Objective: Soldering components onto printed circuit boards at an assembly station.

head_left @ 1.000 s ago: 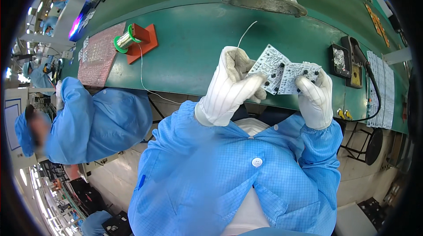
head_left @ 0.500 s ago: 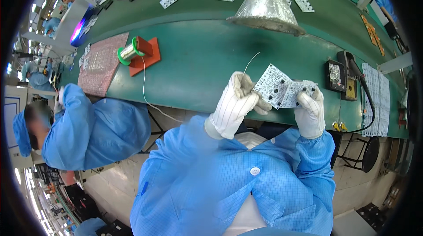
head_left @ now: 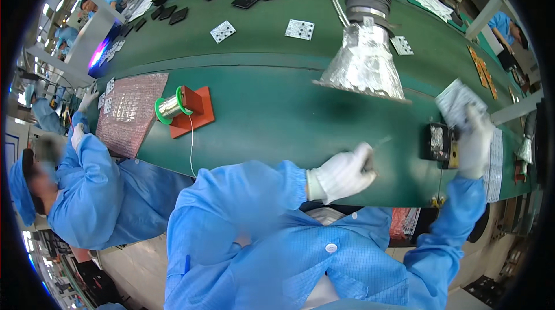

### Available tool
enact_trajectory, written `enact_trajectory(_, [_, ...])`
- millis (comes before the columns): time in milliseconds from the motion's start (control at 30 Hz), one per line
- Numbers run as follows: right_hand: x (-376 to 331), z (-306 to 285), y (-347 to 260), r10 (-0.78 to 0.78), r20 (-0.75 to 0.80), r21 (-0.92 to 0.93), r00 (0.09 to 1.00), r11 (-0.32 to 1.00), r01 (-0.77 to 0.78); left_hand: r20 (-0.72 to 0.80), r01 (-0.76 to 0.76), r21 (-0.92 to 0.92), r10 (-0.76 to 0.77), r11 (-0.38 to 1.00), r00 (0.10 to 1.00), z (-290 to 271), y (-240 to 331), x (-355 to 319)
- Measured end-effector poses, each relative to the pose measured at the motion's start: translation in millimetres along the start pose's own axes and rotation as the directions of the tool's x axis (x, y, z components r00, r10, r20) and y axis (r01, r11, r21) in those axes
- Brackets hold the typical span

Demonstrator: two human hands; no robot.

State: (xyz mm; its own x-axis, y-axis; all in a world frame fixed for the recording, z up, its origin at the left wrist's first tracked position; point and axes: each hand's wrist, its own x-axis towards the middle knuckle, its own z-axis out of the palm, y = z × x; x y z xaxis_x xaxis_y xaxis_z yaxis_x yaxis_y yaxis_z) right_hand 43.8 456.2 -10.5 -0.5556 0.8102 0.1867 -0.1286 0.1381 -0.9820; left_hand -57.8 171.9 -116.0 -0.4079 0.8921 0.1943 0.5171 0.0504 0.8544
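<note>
My left hand point(head_left: 345, 176), in a white striped glove, is closed above the green bench in front of me, its fingers pinched together. A faint, blurred end of solder wire point(head_left: 383, 141) sticks out past its fingertips. Off to the right, my right hand point(head_left: 475, 142), gloved and smeared by motion, grips white circuit boards point(head_left: 457, 100); how many is unclear. It passes over the soldering stand point(head_left: 437, 142), a black box with a tray of metal bits, and hides part of it. The solder spool point(head_left: 169, 107), with green rims, sits on a red-brown holder, its wire running toward my left sleeve.
A foil-wrapped fume hood point(head_left: 367, 61) hangs over the bench on a black hose. Single circuit boards point(head_left: 299, 29) and black cases point(head_left: 247, 0) lie on the belt beyond. At left are bubble wrap point(head_left: 130, 113) and a co-worker in blue point(head_left: 104, 188). Board panels point(head_left: 494, 165) lie at right.
My right hand has carried the boards up and right, from in front of me to above the soldering stand. The left hand has let go of the boards and moved slightly right and nearer.
</note>
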Motion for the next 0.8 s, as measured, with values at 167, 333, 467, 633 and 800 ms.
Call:
enact_trajectory(167, [223,-98,116,0.1,-0.084,-0.478,0.991,0.869,-0.128,0.121,-0.256,0.259,0.231,0.931,0.965,12,-20,29])
enact_trajectory(333, [396,-178,149,0.087,-0.142,-0.46,0.986,0.876,-0.144,0.146,-0.289,0.075,0.277,0.954,0.95,-6,-7,26])
enact_trajectory(467, [375,-11,210,0.255,0.013,-0.319,0.967,0.918,-0.237,0.088,-0.082,0.044,0.078,0.996,0.993,-10,-16,29])
enact_trajectory(633, [426,-82,232,0.25,0.036,-0.416,0.968,0.884,-0.213,0.12,-0.141,-0.046,0.146,0.989,0.982,-7,-18,38])
enact_trajectory(800, [409,-33,240,0.305,0.147,-0.211,0.941,0.939,-0.272,0.045,-0.075,-0.092,0.079,0.993,0.996,-3,-22,39])
